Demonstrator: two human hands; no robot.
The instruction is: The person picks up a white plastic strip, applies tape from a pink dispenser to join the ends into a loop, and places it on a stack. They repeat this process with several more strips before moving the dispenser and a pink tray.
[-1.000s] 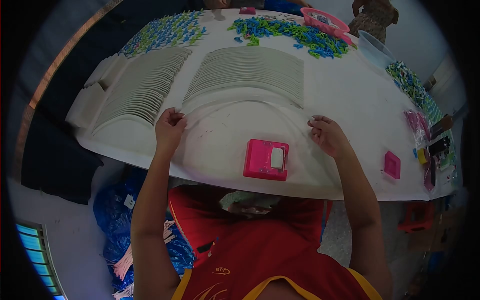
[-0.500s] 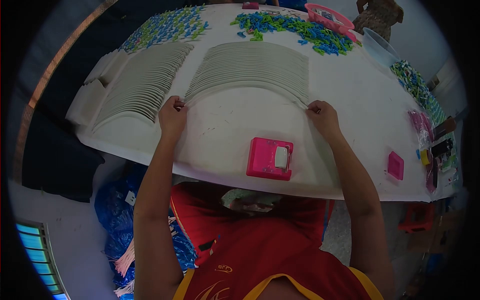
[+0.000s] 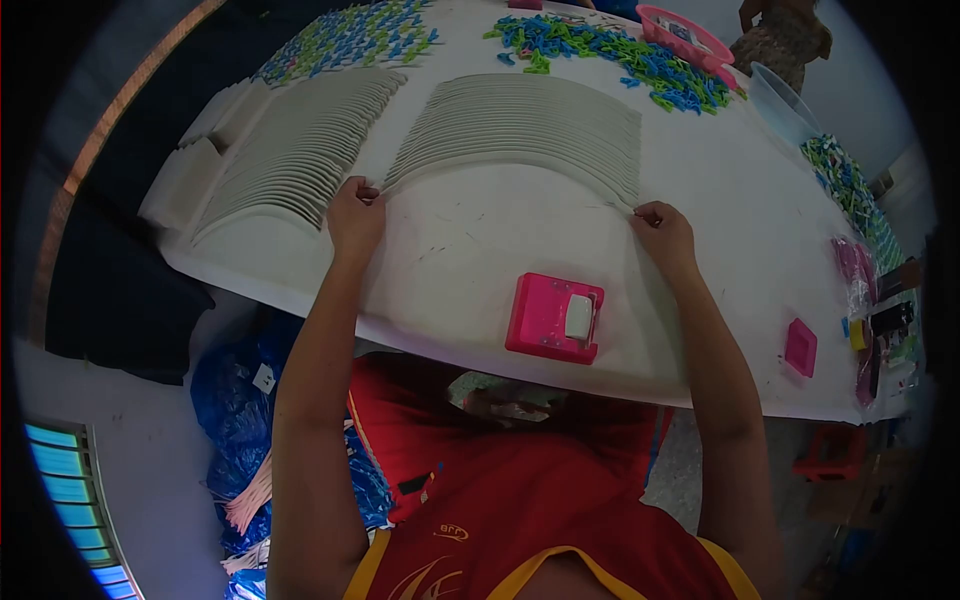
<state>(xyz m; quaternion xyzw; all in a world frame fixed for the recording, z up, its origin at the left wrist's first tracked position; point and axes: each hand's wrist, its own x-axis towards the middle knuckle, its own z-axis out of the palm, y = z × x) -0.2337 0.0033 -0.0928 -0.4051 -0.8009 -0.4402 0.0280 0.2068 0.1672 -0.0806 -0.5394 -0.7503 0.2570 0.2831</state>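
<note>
A row of overlapping white curved sheets [image 3: 520, 125] lies fanned across the middle of the white table [image 3: 470, 250]. My left hand [image 3: 355, 215] pinches the left end of the nearest sheet in that row. At the sheet's right end, my right hand [image 3: 663, 232] has its fingers curled on the edge. A second fanned row of white sheets [image 3: 295, 150] lies to the left, just beyond my left hand. A pink box with a white block on it [image 3: 555, 317] sits between my arms near the table's front edge.
Heaps of blue and green plastic pieces [image 3: 620, 55] cover the far side, with a pink basket [image 3: 685, 32] and a clear bowl [image 3: 780, 100]. A small pink square [image 3: 800, 347] and assorted tools [image 3: 885, 320] lie at right. Another person [image 3: 785, 35] stands beyond.
Both hands carried a white sheet away from me and set it against the near edge of the middle row. The view shifted slightly forward.
</note>
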